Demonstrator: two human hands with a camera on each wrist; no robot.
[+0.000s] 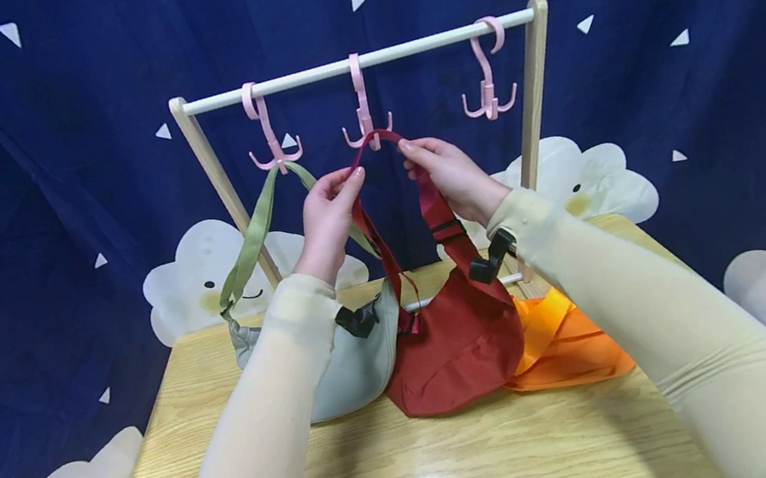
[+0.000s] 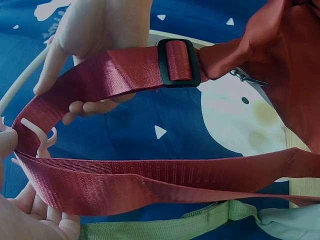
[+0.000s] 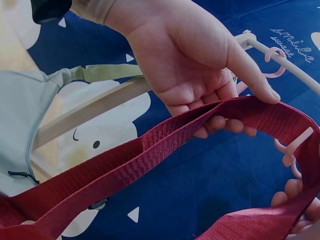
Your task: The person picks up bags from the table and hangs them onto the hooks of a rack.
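Left hand: we had the left hand [image 1: 331, 212] raised ahead, its thumb and fingers pinching the red strap [image 1: 439, 208] on the left side of the loop.
Right hand: we had the right hand [image 1: 452, 175] slightly higher, pinching the same strap on the other side, above a black slider [image 1: 448, 231].
Sleeved arms: both reached forward over the worktop [image 1: 510, 454], the left forearm hiding part of the grey bag [image 1: 353, 375] and the right one part of the orange bag [image 1: 572, 347].
Strap loop: we saw its top at the prongs of the middle pink hanger [image 1: 361, 99]; one prong showed within the loop in both wrist views, but we could not tell whether the strap bore on it.
Red bag [image 1: 457, 345]: it was below the hands, between the grey and orange bags; we could not tell whether it touched the worktop.
Close by: the grey bag's green strap [image 1: 253, 235] hung from the left pink hanger [image 1: 268, 127] and passed behind the left hand.
Rack: all three hangers hooked over a white rail [image 1: 412, 47], the right pink hanger [image 1: 486, 78] well apart from our hands.
Backdrop: we faced a dark blue curtain [image 1: 66, 114] with clouds.
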